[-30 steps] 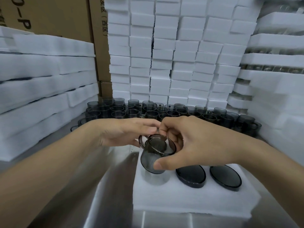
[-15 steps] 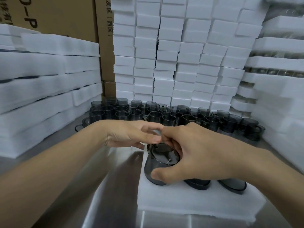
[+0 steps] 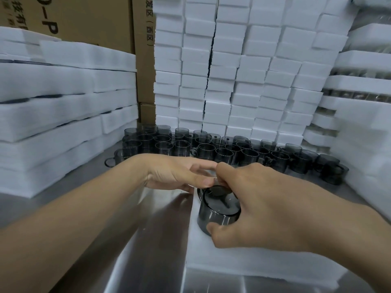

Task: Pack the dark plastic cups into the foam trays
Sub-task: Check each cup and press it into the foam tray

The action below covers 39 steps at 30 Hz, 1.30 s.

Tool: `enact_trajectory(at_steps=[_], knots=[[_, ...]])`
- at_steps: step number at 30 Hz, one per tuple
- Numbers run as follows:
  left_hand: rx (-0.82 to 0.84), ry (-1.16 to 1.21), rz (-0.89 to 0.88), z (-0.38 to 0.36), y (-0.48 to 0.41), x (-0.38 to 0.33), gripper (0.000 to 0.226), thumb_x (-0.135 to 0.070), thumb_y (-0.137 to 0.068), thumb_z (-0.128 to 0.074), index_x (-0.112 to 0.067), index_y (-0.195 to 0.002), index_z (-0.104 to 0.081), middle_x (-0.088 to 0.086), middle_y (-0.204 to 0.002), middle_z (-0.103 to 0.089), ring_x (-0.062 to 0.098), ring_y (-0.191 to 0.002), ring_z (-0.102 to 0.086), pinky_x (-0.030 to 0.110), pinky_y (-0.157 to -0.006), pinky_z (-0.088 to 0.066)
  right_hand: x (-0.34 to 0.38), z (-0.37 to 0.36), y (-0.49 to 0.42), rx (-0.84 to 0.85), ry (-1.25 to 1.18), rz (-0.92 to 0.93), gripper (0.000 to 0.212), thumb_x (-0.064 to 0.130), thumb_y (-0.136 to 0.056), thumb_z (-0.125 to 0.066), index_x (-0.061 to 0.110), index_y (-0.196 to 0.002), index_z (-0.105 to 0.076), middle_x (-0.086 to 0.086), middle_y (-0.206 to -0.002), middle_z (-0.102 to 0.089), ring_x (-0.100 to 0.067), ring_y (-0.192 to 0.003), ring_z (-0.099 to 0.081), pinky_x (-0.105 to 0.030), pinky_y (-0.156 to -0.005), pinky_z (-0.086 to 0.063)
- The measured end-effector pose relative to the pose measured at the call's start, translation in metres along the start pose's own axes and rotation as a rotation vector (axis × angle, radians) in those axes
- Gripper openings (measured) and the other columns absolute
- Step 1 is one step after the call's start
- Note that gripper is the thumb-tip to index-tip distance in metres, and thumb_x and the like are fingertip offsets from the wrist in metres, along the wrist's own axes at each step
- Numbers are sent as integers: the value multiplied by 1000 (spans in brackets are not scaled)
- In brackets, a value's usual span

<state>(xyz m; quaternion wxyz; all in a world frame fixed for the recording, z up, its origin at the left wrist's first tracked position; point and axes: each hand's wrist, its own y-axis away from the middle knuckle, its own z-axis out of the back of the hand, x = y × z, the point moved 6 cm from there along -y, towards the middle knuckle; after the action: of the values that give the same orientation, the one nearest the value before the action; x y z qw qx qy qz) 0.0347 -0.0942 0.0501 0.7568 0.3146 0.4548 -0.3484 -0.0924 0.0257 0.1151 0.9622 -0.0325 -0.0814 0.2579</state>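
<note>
Cup-packing is taking place at a steel table [image 3: 160, 233], where a person's right hand [image 3: 262, 206] is gripping a dark plastic cup [image 3: 215, 216] from above, thumb curling against the near side of its wall and the fingers arching over the far rim. The cup is standing upright, mouth up, directly under that hand, at the left edge of a white foam tray [image 3: 232, 263] that is lying flat below the right wrist and forearm; its base is meeting the foam, though whether it is seated in a pocket cannot be told. The left hand [image 3: 177, 174] is hovering just left of the right hand, fingers lying nearly straight and close together, their tips touching the right hand's fingers just beyond the cup's far rim; it is holding nothing that can be seen, and whether it is touching the cup's handle is hidden. Beyond both hands, loose cups [image 3: 211, 149] of the same smoky grey are standing in crowded rows across the table, handles pointing various ways. Behind them, stacked foam blocks [image 3: 232, 77] are rising in white columns. Left of the left hand, piled foam trays [image 3: 55, 115] are sitting in layers, with cardboard boxes [image 3: 88, 20] showing above them. Right of the right hand, more white foam stacks [image 3: 359, 115] are lining the table edge
</note>
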Motion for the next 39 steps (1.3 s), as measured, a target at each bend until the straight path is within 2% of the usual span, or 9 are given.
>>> enact_trajectory(at_steps=[6,13,19,22,24,28,32,36,39], knots=[[4,-61,4,-1,-4,1,112,-79,-60,-87,-28,-154,-54,-5,-158,-56,15,-150,-48,52,-130,-29,3,-4,-1,-105,171,-3,53,87,-64,-43,41,-90,-43,9,-68,-55,-7,-60,-52,-26,-50,-38],[32,-52,-2,-1,-4,3,110,-72,-64,-89,-23,-155,-52,1,-158,-56,20,-151,-47,54,-131,-25,-5,-4,-8,17,-109,26,26,87,-72,-58,67,-82,-43,11,-75,-68,-8,-61,-64,-33,-52,-51],[49,-4,-2,2,-3,8,106,-59,-70,-93,-22,-159,-47,6,-162,-51,26,-154,-43,55,-133,-21,-12,-3,-9,77,-140,53,49,76,-72,-71,36,-100,-68,14,-96,-67,-8,-83,-65,-33,-67,-55],[35,6,10,3,-4,11,86,-38,-83,-91,-23,-157,-50,7,-160,-54,27,-150,-49,54,-132,-25,-13,-6,-9,87,-113,15,51,77,-72,-72,29,-91,-67,6,-86,-67,-13,-72,-65,-39,-60,-57],[27,12,7,3,-5,12,75,-25,-88,-84,-24,-155,-51,6,-158,-56,27,-147,-52,53,-130,-28,-12,-8,-9,101,-93,-10,51,78,-71,-72,30,-87,-64,7,-82,-66,-13,-66,-65,-39,-56,-57],[51,8,-20,1,-5,9,73,-37,-83,-91,-25,-147,-58,0,-144,-65,22,-141,-56,49,-128,-32,-12,-2,-4,86,-57,-26,59,88,-66,-70,40,-96,-58,13,-85,-64,-2,-78,-63,-32,-63,-59],[41,-15,-2,2,-4,7,71,-20,-92,-81,-25,-155,-51,4,-158,-55,22,-149,-50,50,-131,-29,-13,0,-6,82,-70,-71,61,88,-62,-76,39,-98,-64,14,-88,-63,-2,-83,-61,-32,-72,-59],[52,-50,27,-2,-2,3,73,-5,-95,-78,-30,-157,-48,3,-159,-55,20,-146,-54,47,-128,-35,-14,-7,-11,105,-56,-89,63,85,-61,-80,32,-91,-65,10,-85,-64,-4,-81,-59,-30,-66,-52],[37,-82,32,-2,-1,-1,71,-3,-96,-77,-31,-155,-50,1,-158,-56,19,-145,-55,47,-127,-38,-19,-7,-9,125,-85,-86,63,86,-61,-79,38,-101,-70,19,-92,-65,8,-89,-57,-26,-68,-55]])
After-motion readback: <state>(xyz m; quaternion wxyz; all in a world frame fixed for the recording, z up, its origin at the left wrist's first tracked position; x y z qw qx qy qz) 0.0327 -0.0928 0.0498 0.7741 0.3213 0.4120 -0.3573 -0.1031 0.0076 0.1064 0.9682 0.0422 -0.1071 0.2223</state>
